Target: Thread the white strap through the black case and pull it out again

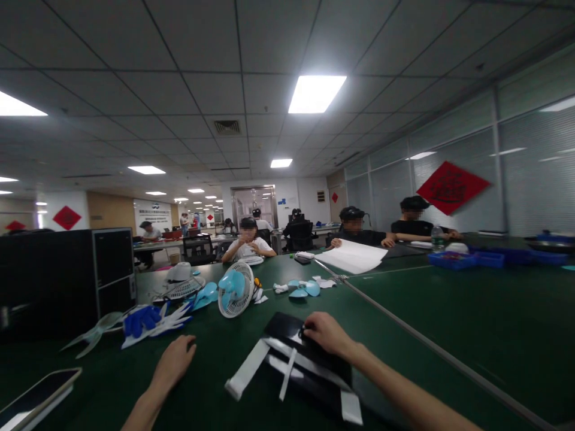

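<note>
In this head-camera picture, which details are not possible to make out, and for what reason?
All in the head view:
- Part of the black glossy item under the right hand: covered by that hand.
- Palm of the left hand: hidden by the back of the hand.
- Rest of the dark-screened device: cut off by the left edge.
- Lettering on the wall sign: too small.

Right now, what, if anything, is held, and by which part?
Right hand touches the glossy black item with white straps near its far end; grip unclear. Left hand holds nothing.
</note>
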{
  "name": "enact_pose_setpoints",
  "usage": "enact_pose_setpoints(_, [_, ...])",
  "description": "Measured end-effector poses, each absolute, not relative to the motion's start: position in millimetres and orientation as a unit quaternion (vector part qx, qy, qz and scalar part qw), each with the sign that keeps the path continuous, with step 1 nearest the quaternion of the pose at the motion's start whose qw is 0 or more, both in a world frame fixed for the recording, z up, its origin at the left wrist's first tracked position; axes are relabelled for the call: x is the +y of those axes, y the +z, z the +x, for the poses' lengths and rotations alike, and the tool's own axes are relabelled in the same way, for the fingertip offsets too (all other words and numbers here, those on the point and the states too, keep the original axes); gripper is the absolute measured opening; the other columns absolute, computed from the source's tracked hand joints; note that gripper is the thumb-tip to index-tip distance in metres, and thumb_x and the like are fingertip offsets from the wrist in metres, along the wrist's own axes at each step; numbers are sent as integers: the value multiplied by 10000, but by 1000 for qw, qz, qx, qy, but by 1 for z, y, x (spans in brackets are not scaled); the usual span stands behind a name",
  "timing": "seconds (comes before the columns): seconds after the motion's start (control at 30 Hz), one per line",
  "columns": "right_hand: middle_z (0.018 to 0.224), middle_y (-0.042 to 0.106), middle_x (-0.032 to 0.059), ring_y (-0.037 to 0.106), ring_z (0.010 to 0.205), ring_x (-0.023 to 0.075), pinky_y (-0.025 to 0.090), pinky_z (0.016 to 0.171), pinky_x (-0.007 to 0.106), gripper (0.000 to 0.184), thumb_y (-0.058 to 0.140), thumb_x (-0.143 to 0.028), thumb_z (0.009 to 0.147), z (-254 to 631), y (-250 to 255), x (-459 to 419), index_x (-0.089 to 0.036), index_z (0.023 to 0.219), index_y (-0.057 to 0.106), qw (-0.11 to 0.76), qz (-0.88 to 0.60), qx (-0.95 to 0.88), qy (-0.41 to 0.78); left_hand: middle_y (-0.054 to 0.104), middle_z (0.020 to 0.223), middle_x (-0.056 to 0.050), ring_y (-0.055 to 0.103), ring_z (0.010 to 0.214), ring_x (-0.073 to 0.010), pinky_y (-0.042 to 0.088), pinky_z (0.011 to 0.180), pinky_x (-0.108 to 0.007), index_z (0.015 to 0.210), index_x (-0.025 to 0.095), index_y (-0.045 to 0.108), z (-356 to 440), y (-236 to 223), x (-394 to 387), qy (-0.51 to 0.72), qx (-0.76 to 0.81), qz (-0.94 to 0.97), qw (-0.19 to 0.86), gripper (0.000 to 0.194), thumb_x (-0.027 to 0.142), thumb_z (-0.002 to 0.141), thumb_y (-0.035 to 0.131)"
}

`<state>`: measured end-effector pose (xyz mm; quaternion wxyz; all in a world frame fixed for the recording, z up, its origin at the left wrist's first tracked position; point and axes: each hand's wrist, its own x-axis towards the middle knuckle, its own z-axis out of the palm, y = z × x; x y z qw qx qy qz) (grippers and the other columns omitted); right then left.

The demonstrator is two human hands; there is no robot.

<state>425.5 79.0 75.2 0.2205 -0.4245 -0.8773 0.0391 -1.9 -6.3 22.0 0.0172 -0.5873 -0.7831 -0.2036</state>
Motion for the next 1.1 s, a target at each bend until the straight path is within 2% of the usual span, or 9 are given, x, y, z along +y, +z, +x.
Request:
enact_pose_setpoints(0.1, [1003, 722, 131, 640, 964, 247, 444, 832, 316, 282, 525, -271, 842, 487, 83, 83, -131, 971, 733, 233, -490, -840, 20, 620, 1260, -122, 571, 1170, -234, 431, 1002, -349, 1228, 97, 578, -1, 21, -6, -199, -785, -587, 9, 506, 344, 854, 342])
enact_pose_setpoints(0.2, [918, 735, 132, 664, 879, 250, 458, 765, 308, 264, 527, -262, 835, 550, 87, 85, -129, 894, 747, 224, -555, -801, 13, 640, 1232, -122, 592, 1143, -238, 456, 972, -346, 1206, 102, 599, 1, 23, -7, -194, -787, -586, -5, 501, 333, 839, 350])
enact_pose_setpoints(0.4, [991, 737, 118, 668, 936, 254, 466, 731, 273, 255, 542, -286, 831, 640, 78, 82, -163, 909, 752, 206, -661, -721, 6, 637, 1248, -131, 592, 1151, -250, 467, 971, -350, 1202, 97, 610, -4, 22, -6, -172, -793, -584, -42, 526, 344, 810, 363])
enact_pose_setpoints(0.67, [960, 732, 104, 669, 905, 241, 452, 701, 275, 219, 552, -293, 821, 659, 64, 79, -185, 867, 737, 197, -684, -702, 8, 636, 1255, -138, 592, 1154, -265, 467, 976, -375, 1213, 90, 603, -40, -7, 16, -176, -784, -593, -44, 585, 418, 789, 368])
enact_pose_setpoints(0.87, [921, 708, 114, 651, 839, 244, 428, 650, 292, 294, 495, -427, 858, 663, 66, 54, -179, 855, 653, 238, -685, -688, -38, 613, 1292, -129, 568, 1195, -269, 476, 974, -377, 1261, 91, 565, -62, -21, 25, -167, -774, -607, -74, 649, 480, 778, 373])
enact_pose_setpoints(1.1, [763, 724, 92, 659, 703, 232, 433, 581, 288, 338, 475, -493, 833, 672, 55, -7, -195, 827, 636, 243, -698, -666, 104, 613, 1282, -159, 578, 1175, -281, 453, 997, -397, 1238, 71, 581, -52, -15, 23, -153, -775, -610, -52, 648, 464, 770, 365])
